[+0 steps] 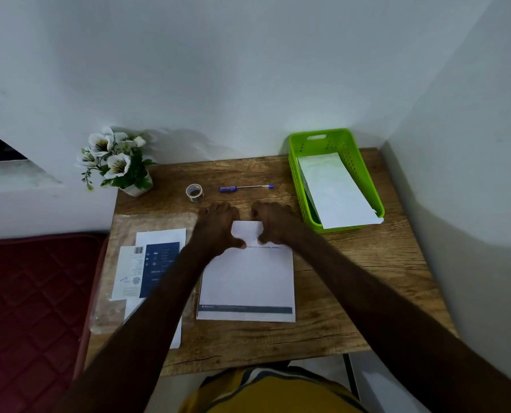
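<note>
The surface [352, 287] is matt, grained wood. The sheet [248, 281] is smooth white paper. The far-right basket [296, 171] is glossy green perforated plastic.

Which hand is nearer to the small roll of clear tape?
Left. The left hand, gripping the white paper sheet, lies just right of the small roll of clear tape; the right hand grips the sheet farther right.

My left hand [218, 231]: bare, broad across the back.
My right hand [273, 226]: bare as well.
My fingers [221, 208]: nails too small to make out.
My left forearm [159, 308]: bare along all its length in view.
My right forearm [367, 293]: bare, likewise.
My top [278, 394]: mustard-yellow cloth, a dark band and a pale stripe curving across it.
</note>
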Demonstrator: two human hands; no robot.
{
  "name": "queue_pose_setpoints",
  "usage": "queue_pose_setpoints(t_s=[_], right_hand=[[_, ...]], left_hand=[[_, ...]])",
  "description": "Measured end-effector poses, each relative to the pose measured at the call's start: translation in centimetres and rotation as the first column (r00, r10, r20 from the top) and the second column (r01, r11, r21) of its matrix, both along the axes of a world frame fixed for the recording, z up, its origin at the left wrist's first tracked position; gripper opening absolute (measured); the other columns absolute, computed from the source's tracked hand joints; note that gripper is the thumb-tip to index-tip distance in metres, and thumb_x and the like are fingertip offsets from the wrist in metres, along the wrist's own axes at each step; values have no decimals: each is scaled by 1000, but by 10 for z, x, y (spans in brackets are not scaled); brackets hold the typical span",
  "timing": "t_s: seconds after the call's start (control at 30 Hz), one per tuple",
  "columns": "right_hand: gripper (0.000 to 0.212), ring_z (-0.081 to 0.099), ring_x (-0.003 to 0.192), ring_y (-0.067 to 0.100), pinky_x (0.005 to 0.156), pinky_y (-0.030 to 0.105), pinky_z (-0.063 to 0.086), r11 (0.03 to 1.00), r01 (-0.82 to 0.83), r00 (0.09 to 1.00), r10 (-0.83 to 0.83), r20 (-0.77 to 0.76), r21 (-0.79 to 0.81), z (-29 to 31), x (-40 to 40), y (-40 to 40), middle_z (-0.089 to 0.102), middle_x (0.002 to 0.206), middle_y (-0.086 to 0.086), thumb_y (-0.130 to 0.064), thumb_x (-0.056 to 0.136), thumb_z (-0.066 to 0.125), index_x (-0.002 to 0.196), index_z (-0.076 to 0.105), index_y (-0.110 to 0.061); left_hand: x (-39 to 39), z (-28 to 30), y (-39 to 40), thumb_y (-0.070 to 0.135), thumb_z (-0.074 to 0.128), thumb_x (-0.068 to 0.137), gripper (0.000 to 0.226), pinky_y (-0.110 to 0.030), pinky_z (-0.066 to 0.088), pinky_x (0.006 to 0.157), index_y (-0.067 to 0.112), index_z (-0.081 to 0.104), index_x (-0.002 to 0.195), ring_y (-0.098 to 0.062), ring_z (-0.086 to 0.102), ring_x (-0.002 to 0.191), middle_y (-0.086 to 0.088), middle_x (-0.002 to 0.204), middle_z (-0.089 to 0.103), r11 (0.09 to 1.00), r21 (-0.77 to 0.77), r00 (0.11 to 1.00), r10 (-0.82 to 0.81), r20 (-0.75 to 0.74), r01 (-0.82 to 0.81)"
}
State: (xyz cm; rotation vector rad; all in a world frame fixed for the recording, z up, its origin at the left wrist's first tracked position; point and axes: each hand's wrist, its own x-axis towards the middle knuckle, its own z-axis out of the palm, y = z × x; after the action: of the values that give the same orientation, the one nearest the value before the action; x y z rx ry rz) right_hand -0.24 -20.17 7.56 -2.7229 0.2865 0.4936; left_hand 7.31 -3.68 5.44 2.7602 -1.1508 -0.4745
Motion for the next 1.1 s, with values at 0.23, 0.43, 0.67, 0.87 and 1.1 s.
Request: queue_pose_setpoints(t_s=[0.23,0.43,0.67,0.87,1.1], right_hand=[[23,53,121,33,90,43,51,963,-36,954,113,277,-267,-8,-36,10,58,134,13,-23,94,65,113,76,-17],[38,60,120,35,90,51,53,928,-63,956,161,244,-367,-42,-62,22,62,135,16,-25,85,74,120,72,-12],[65,42,143,32,112,60,38,960,-79,962,144,231,-270,-61,-82,28,40,159,13,-40,93,56,150,45,-11],[68,26,153,28,120,64,19,971,-95,956,150,250,-219,-64,-87,37,31,164,12,-44,97,33,155,36,-8],[62,21,155,22,124,55,15,979,-55,960,106,257,-197,-72,-81,54,25,167,8,-46,106,27,159,28,-13]], left_hand=[[-26,0,12,23,72,92,20,-49,43,100,20,71,112,-31,62,113,-6,115,69,987,-160,978,42,206,-9],[-55,-36,27,16,71,89,50,-57,39,112,15,60,138,-35,53,135,-13,145,58,990,-141,976,2,216,29],[-84,-59,38,45,29,97,71,-53,15,127,13,28,160,-30,20,156,-12,169,21,993,-110,990,56,129,-42],[-86,-62,40,45,18,106,63,-51,13,128,17,18,163,-23,8,159,-6,171,10,987,-151,989,77,126,-58],[-84,-64,43,43,20,107,61,-51,12,128,18,17,163,-21,6,159,-5,172,10,987,-153,991,68,118,-49]])
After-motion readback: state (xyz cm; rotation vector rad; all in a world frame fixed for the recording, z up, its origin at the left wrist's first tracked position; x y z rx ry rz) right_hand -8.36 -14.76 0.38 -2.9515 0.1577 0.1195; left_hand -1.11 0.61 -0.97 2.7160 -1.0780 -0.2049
